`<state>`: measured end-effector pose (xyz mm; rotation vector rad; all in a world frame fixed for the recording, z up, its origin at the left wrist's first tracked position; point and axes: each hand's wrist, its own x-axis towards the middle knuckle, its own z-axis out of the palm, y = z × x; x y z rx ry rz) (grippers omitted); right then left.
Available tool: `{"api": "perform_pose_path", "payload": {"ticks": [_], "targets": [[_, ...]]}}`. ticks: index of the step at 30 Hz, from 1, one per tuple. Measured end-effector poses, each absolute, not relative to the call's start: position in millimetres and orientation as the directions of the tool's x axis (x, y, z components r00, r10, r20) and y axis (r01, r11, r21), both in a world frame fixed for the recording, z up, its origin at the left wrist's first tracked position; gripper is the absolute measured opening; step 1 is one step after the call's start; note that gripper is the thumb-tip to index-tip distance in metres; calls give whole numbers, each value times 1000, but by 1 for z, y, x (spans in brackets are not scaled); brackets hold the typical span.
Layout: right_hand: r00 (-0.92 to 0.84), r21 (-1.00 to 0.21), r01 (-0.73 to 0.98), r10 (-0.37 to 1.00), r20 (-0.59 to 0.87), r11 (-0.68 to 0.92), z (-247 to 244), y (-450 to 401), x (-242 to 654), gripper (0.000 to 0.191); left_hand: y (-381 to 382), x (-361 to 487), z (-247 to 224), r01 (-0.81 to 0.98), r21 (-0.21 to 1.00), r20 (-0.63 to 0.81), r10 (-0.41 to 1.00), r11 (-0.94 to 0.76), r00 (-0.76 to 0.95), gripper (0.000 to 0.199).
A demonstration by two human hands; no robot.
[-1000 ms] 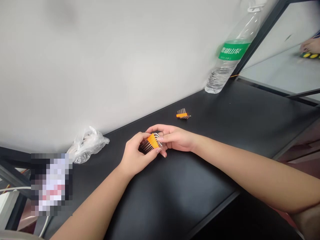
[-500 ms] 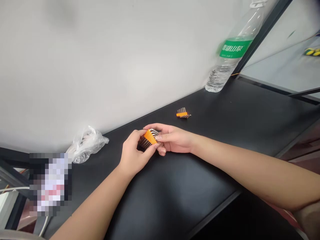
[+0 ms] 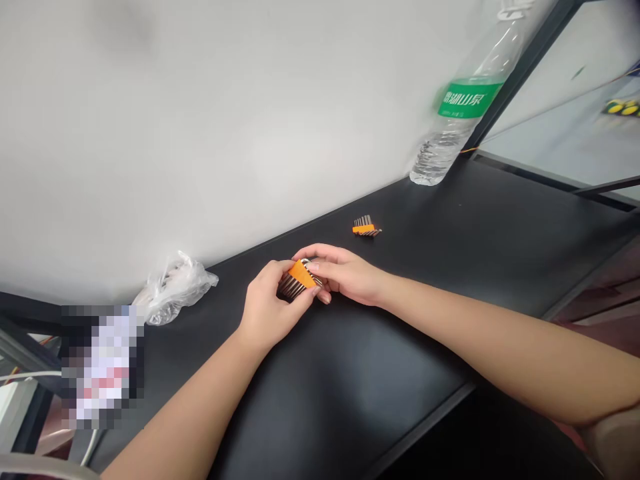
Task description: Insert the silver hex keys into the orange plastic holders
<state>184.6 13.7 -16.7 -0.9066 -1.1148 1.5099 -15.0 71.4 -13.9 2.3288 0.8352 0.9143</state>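
Between my hands is a hex key set (image 3: 302, 274), several metal keys side by side in an orange holder. My left hand (image 3: 267, 300) is closed around its left side, thumb at the lower edge and fingers at the upper edge. From the right, my right hand (image 3: 345, 272) pinches the bent ends of the keys with thumb and fingers. Its fingertips partly hide those ends. Behind my right hand, a second hex key set (image 3: 364, 229) with an orange holder lies on the black tabletop (image 3: 320, 373).
A big plastic water bottle (image 3: 465, 100) with a green label stands against the white wall (image 3: 225, 120) at the back right. To the left lies a crumpled clear plastic bag (image 3: 177, 290), beside a blurred-out item (image 3: 107, 367). A black metal frame (image 3: 530, 73) borders the right side.
My right hand has shifted slightly up over the bent ends of the keys, covering more of them. My left hand keeps its hold, and the second set lies where it was.
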Motion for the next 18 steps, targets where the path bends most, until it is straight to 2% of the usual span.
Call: {"api": "perform_pose_path", "payload": {"ticks": [4, 8, 14, 18], "targets": [[-21, -993, -119, 1000, -16, -19, -17, 13, 170, 37, 70, -12, -15, 412, 600, 383, 699, -686, 604, 36], [108, -982, -185, 993, -54, -33, -20, 15, 158, 38, 68, -9, -18, 428, 588, 348, 693, -686, 632, 36], [152, -974, -226, 988, -28, 7, -18, 15, 155, 37, 63, -7, -14, 438, 567, 325, 678, -698, 659, 42], [135, -974, -226, 991, -25, 6, -18, 15, 155, 37, 60, -7, -12, 456, 504, 340, 654, -734, 676, 33]]}}
